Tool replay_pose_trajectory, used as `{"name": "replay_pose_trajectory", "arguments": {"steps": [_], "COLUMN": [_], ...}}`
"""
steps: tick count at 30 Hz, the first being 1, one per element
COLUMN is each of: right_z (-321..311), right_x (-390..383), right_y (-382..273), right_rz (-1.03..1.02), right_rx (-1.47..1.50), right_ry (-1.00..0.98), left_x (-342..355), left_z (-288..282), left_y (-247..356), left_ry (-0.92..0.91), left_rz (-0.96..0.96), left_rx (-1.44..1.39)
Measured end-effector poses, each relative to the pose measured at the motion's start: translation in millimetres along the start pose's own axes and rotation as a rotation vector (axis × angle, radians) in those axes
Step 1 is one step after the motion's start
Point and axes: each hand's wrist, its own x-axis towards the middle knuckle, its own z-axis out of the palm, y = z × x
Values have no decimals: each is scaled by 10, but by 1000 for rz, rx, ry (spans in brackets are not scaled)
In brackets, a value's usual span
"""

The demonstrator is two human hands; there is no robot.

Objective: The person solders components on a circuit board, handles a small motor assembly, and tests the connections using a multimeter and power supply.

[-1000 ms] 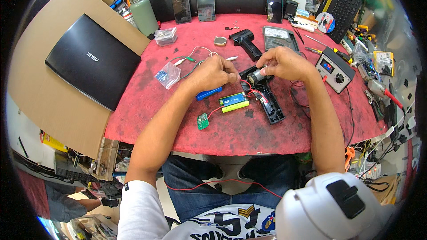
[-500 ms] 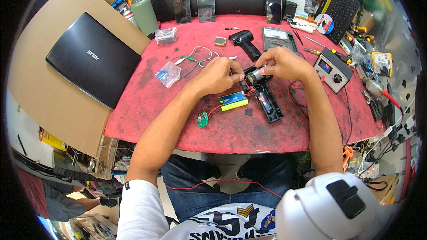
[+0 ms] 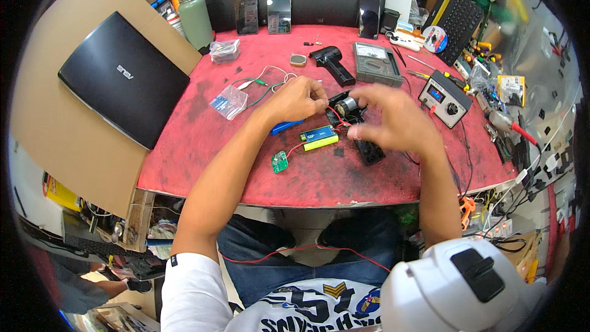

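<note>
My left hand (image 3: pixel 299 99) is closed in a pinch beside the opened black housing half (image 3: pixel 370 152). What lies between its fingertips is too small to make out. A silver cylindrical motor (image 3: pixel 347 106) sits in the housing's upper end, with red wires (image 3: pixel 338 117) next to it. Over the housing's right side my right hand (image 3: pixel 396 117) hovers, blurred, thumb and fingers apart and nothing in them. Nearer me lie a blue board on a yellow-green battery cell (image 3: pixel 321 142) and a small green circuit board (image 3: pixel 279 162), joined by red wire. A blue object (image 3: pixel 286 126) shows partly beneath my left wrist.
Beyond the hands lie the other pistol-shaped black housing half (image 3: pixel 332 64) and a grey analog meter (image 3: pixel 376 63). A power supply (image 3: pixel 444 98) stands right. Leftward are a plastic bag (image 3: pixel 229 102), clip leads (image 3: pixel 261 80) and a closed laptop (image 3: pixel 126 80) on cardboard.
My right hand has let go of the motor, opened and moved toward me. The left hand keeps its pinch. The blue object by my left wrist has come into sight. The whole view has shifted slightly.
</note>
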Motion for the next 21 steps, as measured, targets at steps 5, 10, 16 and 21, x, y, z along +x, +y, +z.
{"name": "replay_pose_trajectory", "arguments": {"steps": [5,10,16,21], "right_z": [383,409,486,532], "right_x": [-285,-260,-355,-341], "right_y": [-214,-92,-68,-94], "right_rz": [190,186,313,298], "right_rx": [-322,-121,126,89], "right_ry": [96,151,311,335], "left_x": [76,8,57,66], "left_z": [26,-59,-97,-110], "left_y": [41,19,-44,-72], "left_ry": [-8,-9,33,49], "left_rz": [5,62,149,139], "left_rx": [28,68,105,64]}}
